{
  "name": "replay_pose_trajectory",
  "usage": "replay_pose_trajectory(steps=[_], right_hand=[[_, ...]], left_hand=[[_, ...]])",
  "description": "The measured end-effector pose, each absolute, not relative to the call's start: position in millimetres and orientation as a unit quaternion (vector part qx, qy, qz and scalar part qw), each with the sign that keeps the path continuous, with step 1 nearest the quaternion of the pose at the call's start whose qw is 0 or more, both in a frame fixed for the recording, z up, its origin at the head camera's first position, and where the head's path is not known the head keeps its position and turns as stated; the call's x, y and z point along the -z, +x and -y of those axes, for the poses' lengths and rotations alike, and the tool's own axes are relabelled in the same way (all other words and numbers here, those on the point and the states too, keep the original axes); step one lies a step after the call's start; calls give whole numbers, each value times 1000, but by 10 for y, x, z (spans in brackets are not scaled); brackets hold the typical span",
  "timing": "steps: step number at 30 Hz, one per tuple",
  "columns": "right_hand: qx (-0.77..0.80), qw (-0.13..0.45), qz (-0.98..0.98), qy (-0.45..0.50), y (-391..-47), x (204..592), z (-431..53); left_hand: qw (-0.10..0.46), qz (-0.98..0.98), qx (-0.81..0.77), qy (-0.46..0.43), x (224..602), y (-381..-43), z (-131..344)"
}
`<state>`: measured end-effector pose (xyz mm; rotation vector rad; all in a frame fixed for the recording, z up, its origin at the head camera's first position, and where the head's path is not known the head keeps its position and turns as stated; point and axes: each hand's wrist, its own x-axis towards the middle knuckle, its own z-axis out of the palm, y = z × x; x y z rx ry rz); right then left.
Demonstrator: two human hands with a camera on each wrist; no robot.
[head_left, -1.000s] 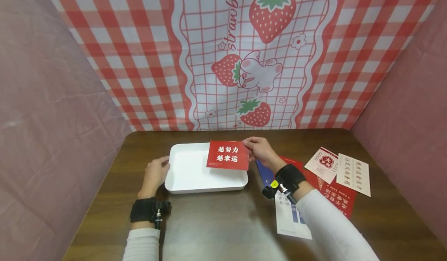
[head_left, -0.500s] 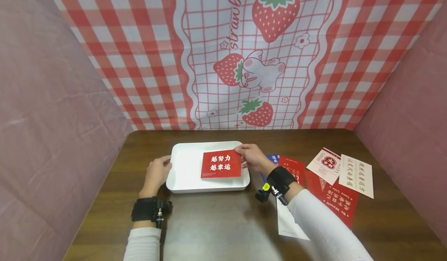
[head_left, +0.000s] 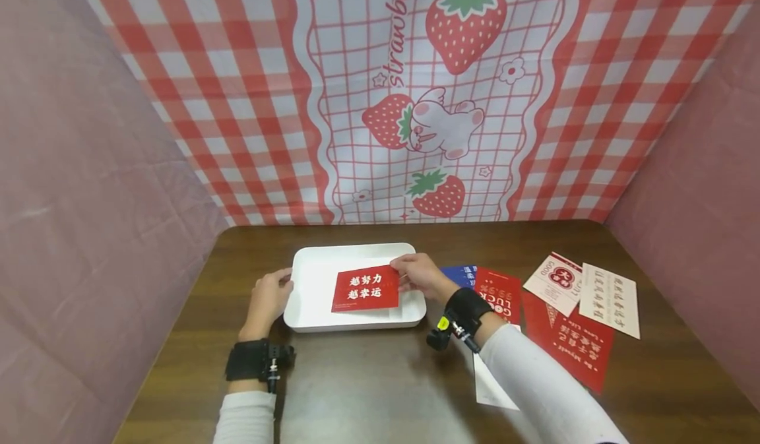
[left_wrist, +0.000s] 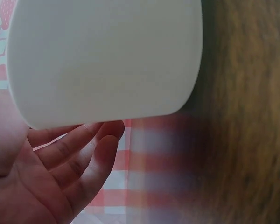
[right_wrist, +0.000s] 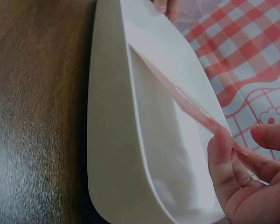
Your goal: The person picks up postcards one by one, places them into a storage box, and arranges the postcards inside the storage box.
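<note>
A white tray stands on the table, with my left hand at its left end. That hand holds the rim with thumb and fingers; in the left wrist view the fingers bend against the end wall. Over the tray my right hand pinches a red card with white lettering by its right edge. The card lies tilted, its left part low over the tray floor. In the right wrist view the card appears nearly edge-on between thumb and fingers. Whether another thing lies beneath it cannot be seen.
To the right lie several cards: a blue one, a red "LUCK" card, a larger red one, a pink-white one and a cream one. A white card is partly under the right forearm. A checked cloth hangs behind.
My right hand has carried the red card left and nearer to me, lower into the tray. My left hand has stayed at the tray's left end.
</note>
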<state>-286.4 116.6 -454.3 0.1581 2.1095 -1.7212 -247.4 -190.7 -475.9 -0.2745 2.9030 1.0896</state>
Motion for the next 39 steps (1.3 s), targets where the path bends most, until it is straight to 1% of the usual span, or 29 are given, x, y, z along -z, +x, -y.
replay_pose_trajectory(steps=[6,17,29,34,39], right_hand=[[581,170,-795,39,-2855,4573,-1079],[533,169,-829,35,-2811,4629,-1022],[545,178,-819,29,-2821,4580,-1066],[533,166,-830,-1,-2816,4493,-1098],[528,153,-836,-6,-2809,4426,-1211]], left_hand=[[10,-934,-347,-82,4758,-2475,1920],[14,-931,-353,-88,4783,-2489,1913],[18,-931,-353,-88,4773,-2494,1913],[11,-932,-351,-90,4766,-2484,1906],[15,-932,-352,-90,4760,-2484,1899]])
